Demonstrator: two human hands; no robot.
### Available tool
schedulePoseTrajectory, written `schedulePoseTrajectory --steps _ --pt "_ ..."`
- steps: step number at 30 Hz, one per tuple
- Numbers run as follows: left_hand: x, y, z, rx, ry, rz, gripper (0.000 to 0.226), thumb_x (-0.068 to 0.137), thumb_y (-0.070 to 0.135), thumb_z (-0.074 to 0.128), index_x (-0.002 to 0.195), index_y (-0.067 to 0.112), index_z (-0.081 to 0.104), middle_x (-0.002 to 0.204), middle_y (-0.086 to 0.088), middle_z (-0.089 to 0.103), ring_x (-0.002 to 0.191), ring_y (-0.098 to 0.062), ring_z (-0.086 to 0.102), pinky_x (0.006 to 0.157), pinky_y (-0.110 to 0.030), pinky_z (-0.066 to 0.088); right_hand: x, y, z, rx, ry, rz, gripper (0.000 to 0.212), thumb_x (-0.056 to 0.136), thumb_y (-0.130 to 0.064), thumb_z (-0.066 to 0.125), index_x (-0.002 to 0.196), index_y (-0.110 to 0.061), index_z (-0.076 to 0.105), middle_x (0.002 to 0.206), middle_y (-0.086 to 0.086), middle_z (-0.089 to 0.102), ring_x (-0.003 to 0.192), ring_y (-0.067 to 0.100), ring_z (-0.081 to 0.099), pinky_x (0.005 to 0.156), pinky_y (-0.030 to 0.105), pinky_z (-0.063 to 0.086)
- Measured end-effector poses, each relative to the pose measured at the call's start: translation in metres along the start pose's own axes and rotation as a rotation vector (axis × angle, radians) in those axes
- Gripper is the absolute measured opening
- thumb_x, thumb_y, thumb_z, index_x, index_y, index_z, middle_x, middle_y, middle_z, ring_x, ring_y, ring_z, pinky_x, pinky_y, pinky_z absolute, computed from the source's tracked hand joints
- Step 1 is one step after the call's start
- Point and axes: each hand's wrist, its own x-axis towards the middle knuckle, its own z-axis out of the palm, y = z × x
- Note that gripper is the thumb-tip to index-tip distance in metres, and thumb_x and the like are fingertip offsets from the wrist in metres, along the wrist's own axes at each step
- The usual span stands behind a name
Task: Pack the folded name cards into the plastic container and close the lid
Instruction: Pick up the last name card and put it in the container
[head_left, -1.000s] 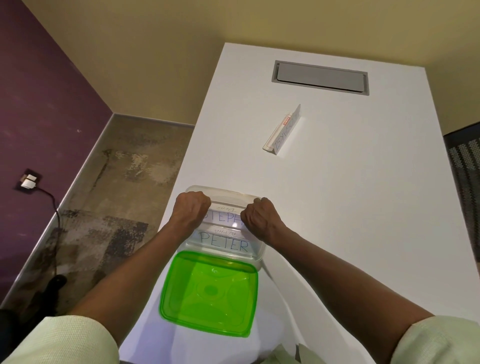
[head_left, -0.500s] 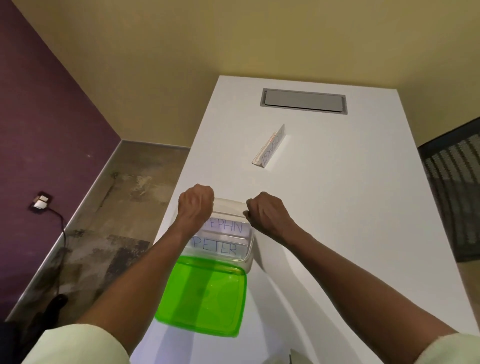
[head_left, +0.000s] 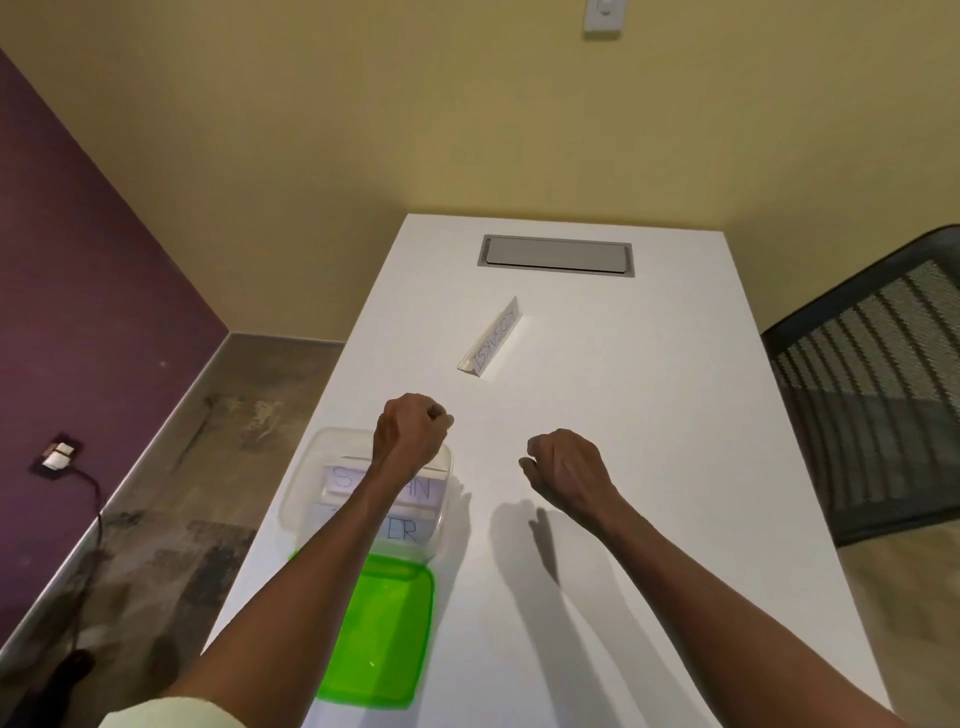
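Note:
A clear plastic container (head_left: 304, 488) stands near the table's left edge with two folded name cards (head_left: 340, 478) lying inside, partly hidden by my forearm. Its green lid (head_left: 387, 639) lies flat on the table just in front of it. A third folded name card (head_left: 492, 338) stands tent-like farther back on the table. My left hand (head_left: 413, 434) hovers over the container's far right corner, fingers curled shut with nothing in them. My right hand (head_left: 566, 467) hangs over bare table to the right of the container, fingers loosely curled, holding nothing.
The white table (head_left: 649, 467) has a grey cable hatch (head_left: 556, 252) near its far end. A black mesh chair (head_left: 872, 374) stands at the right. Left of the table is a drop to the floor, with a wall socket and cable (head_left: 60, 457).
Both hands have lifted off the container and cards. The left hand rose and moved slightly back; the right hand swung off to the right over the table. The view tilted up.

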Motion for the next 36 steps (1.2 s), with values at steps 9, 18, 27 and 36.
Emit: schedulePoseTrajectory --steps 9,18,27,36 --pt "0.011 0.034 0.029 -0.153 -0.006 -0.086 0.014 0.083 0.023 0.069 0.079 0.012 0.077 0.083 -0.002 0.076 0.073 -0.012 0.059 0.071 -0.02 0.041 -0.006 0.062 -0.004 0.03 0.004 0.056 0.018 0.075 -0.012 0.073 0.068 0.0 0.061 0.057 0.013 0.058 0.057 0.033 0.056 0.05 0.036 0.048" --pt "0.047 0.044 0.045 -0.238 0.013 -0.188 0.006 0.081 0.017 0.069 0.079 0.016 0.074 0.074 -0.002 0.066 0.075 -0.023 0.061 0.07 -0.023 0.045 0.034 0.089 0.009 0.119 -0.085 0.218 0.024 0.088 -0.028 0.05 0.094 -0.009 0.063 0.095 0.004 0.069 0.097 0.026 0.057 0.08 0.034 0.048" --pt "0.093 0.041 0.079 -0.359 0.081 -0.326 0.024 0.083 0.007 0.063 0.105 0.004 0.072 0.103 -0.009 0.072 0.092 -0.02 0.064 0.075 -0.018 0.041 0.085 0.117 0.033 0.181 -0.1 0.249 0.023 0.088 -0.027 0.049 0.093 -0.007 0.061 0.091 0.006 0.068 0.098 0.029 0.057 0.077 0.033 0.047" --pt "0.134 0.042 0.108 -0.337 0.111 -0.348 0.013 0.076 0.0 0.06 0.072 0.011 0.066 0.061 -0.009 0.045 0.066 -0.021 0.043 0.062 -0.023 0.034 0.142 0.138 0.057 0.251 -0.1 0.181 0.025 0.089 -0.024 0.05 0.102 -0.005 0.058 0.096 0.007 0.067 0.102 0.03 0.056 0.079 0.033 0.048"
